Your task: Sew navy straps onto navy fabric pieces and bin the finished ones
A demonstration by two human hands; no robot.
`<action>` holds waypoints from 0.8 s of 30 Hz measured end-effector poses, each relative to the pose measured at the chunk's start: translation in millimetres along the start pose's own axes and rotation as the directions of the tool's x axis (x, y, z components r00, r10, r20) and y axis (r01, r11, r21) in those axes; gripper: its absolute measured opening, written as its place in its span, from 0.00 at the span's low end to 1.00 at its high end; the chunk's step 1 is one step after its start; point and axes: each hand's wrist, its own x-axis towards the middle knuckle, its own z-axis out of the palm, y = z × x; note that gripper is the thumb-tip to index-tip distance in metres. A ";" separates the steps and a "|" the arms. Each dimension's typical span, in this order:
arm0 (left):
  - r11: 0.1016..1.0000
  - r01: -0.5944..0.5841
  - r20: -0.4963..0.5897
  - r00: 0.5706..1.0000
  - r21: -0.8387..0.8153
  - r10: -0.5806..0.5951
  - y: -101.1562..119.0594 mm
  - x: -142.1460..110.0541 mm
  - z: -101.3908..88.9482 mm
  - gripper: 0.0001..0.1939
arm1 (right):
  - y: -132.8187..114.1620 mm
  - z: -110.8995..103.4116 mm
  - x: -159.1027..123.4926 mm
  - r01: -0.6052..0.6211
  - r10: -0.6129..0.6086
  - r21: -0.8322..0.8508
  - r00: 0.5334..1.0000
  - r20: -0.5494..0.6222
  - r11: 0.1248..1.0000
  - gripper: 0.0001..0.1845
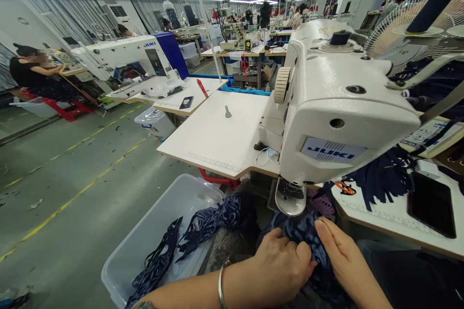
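My left hand [281, 265] pinches a piece of dark blue patterned fabric [306, 234] just below the head of a white Juki sewing machine [326, 106]. A silver bangle sits on that wrist. My right hand [342, 256] lies flat against the same fabric from the right, fingers together. The cloth bunches under the presser foot area [290, 198] and trails left toward a clear plastic bin [152, 246], where several dark blue strips [163, 256] hang over its edge.
The white sewing table [217, 135] extends left of the machine. A black phone [431, 205] and orange-handled scissors [342, 187] lie on the table to the right, among dark fabric pieces [384, 178]. A fan [409, 24] stands behind. Another worker sits far left.
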 end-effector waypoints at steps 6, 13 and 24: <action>0.982 -0.009 -0.042 0.999 -0.188 0.001 -6.8 1.4 -28.5 0.18 | 2.1 -11.7 21.1 0.351 -0.329 -0.405 0.936 0.125 0.844 0.24; 0.726 0.297 0.166 0.954 -0.620 -0.248 -41.9 13.6 -57.7 0.19 | -52.5 -18.1 23.9 0.650 -0.616 -0.195 0.759 0.213 0.734 0.12; 0.996 0.090 -0.032 0.996 0.022 -0.089 -45.1 12.7 -25.3 0.19 | -17.0 4.8 54.3 0.025 -0.027 -0.028 0.995 -0.100 0.999 0.19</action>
